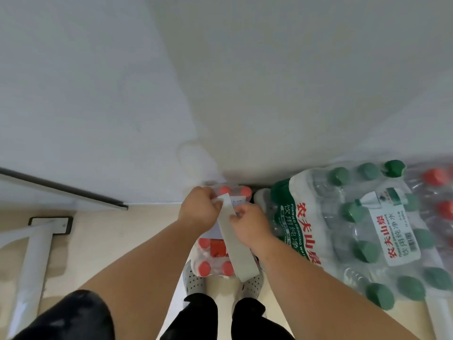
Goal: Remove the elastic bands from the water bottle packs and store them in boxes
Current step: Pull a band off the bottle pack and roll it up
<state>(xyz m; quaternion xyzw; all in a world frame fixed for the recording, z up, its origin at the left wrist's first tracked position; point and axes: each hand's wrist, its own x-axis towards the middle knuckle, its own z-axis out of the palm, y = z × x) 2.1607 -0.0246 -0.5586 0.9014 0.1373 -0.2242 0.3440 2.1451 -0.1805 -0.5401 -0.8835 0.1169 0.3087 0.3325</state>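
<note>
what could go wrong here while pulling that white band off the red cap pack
1. The white band is held by both the left hand and right hand; if it slips free it could snap back at the fingers.
2. The red-cap pack sits right by the feet, so a hard tug might tip it onto them.

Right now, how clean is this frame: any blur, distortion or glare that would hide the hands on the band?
Head view: strong wide-angle bending, the wall edges curve; overall soft focus with slight motion smear on the left hand and right hand; flat, even light, faint shadows; mild glare on the green-capped pack wrap; the white band stays readable over the red-capped pack.
</note>
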